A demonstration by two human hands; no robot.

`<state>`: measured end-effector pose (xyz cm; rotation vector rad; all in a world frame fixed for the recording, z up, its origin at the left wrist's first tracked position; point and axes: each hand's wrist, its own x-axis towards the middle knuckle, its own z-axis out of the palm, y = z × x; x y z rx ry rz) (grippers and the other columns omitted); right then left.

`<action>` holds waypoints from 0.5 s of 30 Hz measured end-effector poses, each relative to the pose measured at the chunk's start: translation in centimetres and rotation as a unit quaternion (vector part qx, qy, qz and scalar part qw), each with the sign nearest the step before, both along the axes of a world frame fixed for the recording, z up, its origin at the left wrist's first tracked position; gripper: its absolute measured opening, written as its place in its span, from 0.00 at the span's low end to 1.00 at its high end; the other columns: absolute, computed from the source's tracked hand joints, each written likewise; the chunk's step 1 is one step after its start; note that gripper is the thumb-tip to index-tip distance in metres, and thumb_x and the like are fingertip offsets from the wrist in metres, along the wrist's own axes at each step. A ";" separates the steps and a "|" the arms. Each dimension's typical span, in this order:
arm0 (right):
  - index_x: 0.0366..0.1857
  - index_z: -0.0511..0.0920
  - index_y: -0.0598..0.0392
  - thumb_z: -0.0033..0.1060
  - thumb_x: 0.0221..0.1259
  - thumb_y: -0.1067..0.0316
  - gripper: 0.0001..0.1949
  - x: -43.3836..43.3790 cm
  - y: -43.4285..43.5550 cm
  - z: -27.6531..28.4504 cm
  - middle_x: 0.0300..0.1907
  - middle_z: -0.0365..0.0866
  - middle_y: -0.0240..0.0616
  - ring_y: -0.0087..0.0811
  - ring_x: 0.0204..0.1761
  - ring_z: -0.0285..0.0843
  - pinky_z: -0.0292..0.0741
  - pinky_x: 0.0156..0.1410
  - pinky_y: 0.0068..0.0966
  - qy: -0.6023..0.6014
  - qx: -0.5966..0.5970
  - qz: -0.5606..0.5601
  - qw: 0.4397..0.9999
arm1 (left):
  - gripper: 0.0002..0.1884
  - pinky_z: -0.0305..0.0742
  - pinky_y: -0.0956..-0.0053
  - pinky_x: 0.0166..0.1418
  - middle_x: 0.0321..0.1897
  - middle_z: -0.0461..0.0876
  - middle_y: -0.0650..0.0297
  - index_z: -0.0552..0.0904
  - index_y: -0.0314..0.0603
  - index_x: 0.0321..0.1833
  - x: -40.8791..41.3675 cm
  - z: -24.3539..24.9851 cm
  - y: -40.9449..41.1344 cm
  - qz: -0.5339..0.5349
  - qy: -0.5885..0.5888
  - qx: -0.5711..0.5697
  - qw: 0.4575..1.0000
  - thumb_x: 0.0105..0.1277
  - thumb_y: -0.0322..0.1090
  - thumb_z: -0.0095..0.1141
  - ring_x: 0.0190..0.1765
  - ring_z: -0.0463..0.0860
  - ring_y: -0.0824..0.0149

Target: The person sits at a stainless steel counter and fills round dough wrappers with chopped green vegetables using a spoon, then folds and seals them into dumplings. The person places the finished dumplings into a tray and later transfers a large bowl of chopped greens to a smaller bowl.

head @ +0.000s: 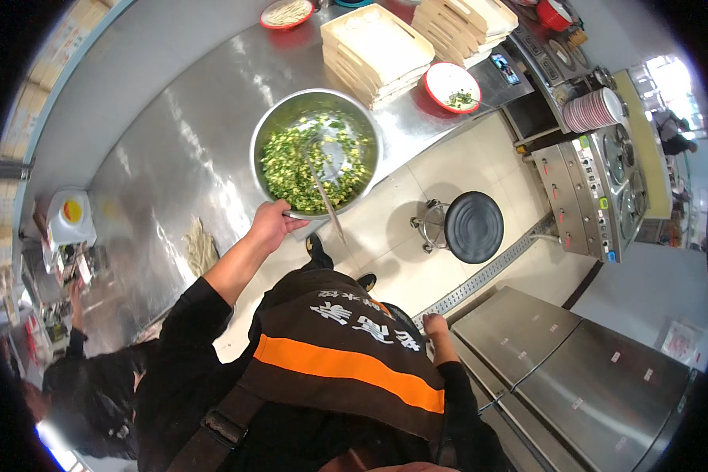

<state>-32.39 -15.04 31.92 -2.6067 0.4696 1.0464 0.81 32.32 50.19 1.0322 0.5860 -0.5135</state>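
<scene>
My left hand [274,224] grips the near rim of a large stainless steel bowl [258,177], thumb at the rim and fingers beneath it. Chopped greens mixed with yellow bits [289,183] lie in the bowl, and a long-handled utensil [325,197] leans out over its near edge. The bowl is at the edge of a steel worktable [212,130]. My right hand [435,324] is low at my right side, its fingers curled, close to a dark, round-edged object [398,315] partly hidden by my apron. Whether it holds that object cannot be told.
Stacked wooden trays [377,50], a red-rimmed bowl [453,87] and a crumpled cloth [200,248] are on the worktable. A black round stool [474,227] stands on the floor, with a cooking unit [590,194] beyond. Steel cabinets [566,366] are at right; another person [94,389] is at left.
</scene>
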 end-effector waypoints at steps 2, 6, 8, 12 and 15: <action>0.37 0.85 0.59 0.45 0.74 0.54 0.20 -1.5 -3.3 -1.1 0.42 0.88 0.52 0.55 0.44 0.85 0.80 0.52 0.51 0.054 -0.017 0.117 0.992 | 0.17 0.89 0.57 0.53 0.52 0.83 0.40 0.72 0.15 0.56 0.0 -1.5 -0.6 0.029 0.014 -0.002 0.999 0.72 0.25 0.41 0.49 0.88 0.46; 0.38 0.84 0.59 0.55 0.68 0.60 0.13 2.1 -5.9 -1.7 0.37 0.89 0.49 0.45 0.38 0.88 0.83 0.41 0.40 -0.054 0.021 0.033 0.998 | 0.16 0.89 0.57 0.53 0.52 0.83 0.41 0.72 0.20 0.56 0.5 -3.8 0.3 0.011 0.010 -0.022 1.000 0.73 0.28 0.40 0.50 0.88 0.48; 0.48 0.83 0.62 0.57 0.71 0.63 0.13 5.8 -5.7 -0.2 0.42 0.89 0.47 0.37 0.35 0.89 0.84 0.37 0.29 -0.102 0.293 -0.427 0.850 | 0.16 0.89 0.57 0.53 0.52 0.83 0.42 0.72 0.21 0.56 0.6 -4.3 0.6 0.003 0.009 -0.023 1.000 0.73 0.28 0.40 0.50 0.88 0.49; 0.49 0.82 0.65 0.58 0.72 0.62 0.15 17.9 -5.1 4.9 0.41 0.88 0.44 0.34 0.40 0.89 0.85 0.45 0.28 -0.159 0.345 -0.435 0.816 | 0.15 0.89 0.58 0.53 0.51 0.83 0.42 0.73 0.21 0.55 0.3 -4.8 0.0 0.018 0.003 -0.022 1.000 0.73 0.28 0.41 0.50 0.88 0.49; 0.39 0.83 0.65 0.58 0.72 0.60 0.15 27.9 -4.5 7.4 0.33 0.87 0.40 0.28 0.31 0.85 0.80 0.36 0.24 -0.205 0.376 -0.314 0.847 | 0.14 0.89 0.58 0.54 0.53 0.83 0.42 0.73 0.22 0.54 -0.1 -4.8 -1.3 0.062 -0.015 -0.017 0.998 0.73 0.28 0.41 0.52 0.87 0.49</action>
